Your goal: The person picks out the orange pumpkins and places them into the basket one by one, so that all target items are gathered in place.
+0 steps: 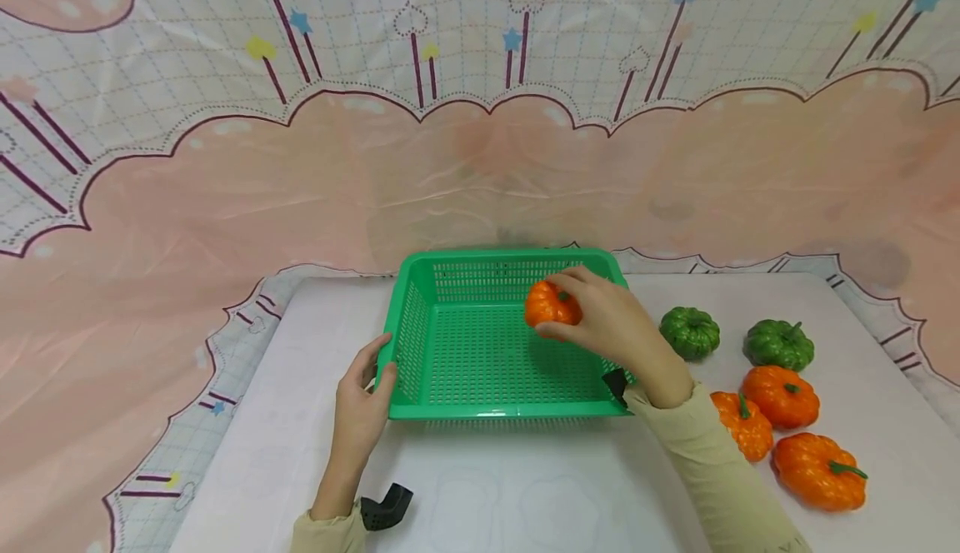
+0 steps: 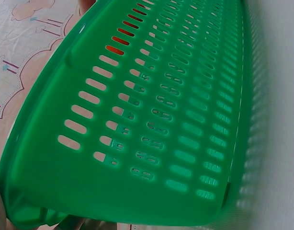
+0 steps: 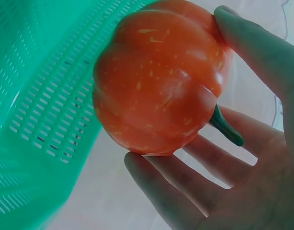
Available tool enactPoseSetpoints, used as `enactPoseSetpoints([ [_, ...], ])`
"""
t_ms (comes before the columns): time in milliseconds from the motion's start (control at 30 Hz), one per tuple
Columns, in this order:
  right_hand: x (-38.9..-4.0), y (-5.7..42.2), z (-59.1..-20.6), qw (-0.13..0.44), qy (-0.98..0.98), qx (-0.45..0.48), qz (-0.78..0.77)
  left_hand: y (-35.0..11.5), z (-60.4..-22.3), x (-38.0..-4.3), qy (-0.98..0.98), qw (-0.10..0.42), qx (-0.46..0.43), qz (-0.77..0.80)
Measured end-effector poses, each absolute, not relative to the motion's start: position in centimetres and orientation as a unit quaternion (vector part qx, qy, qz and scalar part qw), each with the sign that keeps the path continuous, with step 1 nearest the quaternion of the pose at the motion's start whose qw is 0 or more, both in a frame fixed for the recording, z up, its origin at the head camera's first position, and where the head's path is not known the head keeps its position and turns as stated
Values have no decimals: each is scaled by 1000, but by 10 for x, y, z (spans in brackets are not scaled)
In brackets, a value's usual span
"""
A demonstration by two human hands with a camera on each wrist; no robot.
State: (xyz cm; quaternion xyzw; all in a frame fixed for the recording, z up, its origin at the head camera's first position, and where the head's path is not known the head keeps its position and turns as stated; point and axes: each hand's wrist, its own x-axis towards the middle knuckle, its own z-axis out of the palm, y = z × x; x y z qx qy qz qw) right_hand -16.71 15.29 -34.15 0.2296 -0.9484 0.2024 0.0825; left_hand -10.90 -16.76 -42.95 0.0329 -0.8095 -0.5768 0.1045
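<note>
My right hand [image 1: 596, 316] grips a small orange pumpkin [image 1: 550, 304] with a green stem, thumb on one side and fingers on the other. In the head view this pumpkin overlaps the inside of a green plastic basket [image 1: 517, 411]. The right wrist view shows the pumpkin [image 3: 161, 81] close up, with its stem toward the palm and the basket [image 3: 65, 187] beside it. My left hand [image 1: 360, 403] holds the basket's left rim between thumb and fingers. In the left wrist view, the slotted basket wall [image 2: 152, 201] hides most of that hand.
Right of the basket lie two green pumpkins [image 1: 690, 334] [image 1: 779, 345] and three orange pumpkins [image 1: 781, 397] [image 1: 742, 426] [image 1: 820, 471]. They rest on a white table [image 1: 510, 495]. A patterned pink cloth [image 1: 480, 178] hangs behind it.
</note>
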Motion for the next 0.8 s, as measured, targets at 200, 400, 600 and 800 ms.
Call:
enactPoseSetpoints([
  [200, -172, 144, -341, 82, -946, 245, 195, -168, -430, -109, -812, 103, 33, -573],
  [400, -177, 135, -344, 72, -943, 256, 199, -167, -430, -109, -813, 102, 35, -572],
  [600, -183, 127, -350, 64, -943, 263, 194, -167, -430, -109, -814, 103, 33, -571],
  [800, -188, 121, -353, 55, -943, 265, 192, -168, -430, -108, -815, 104, 32, -569],
])
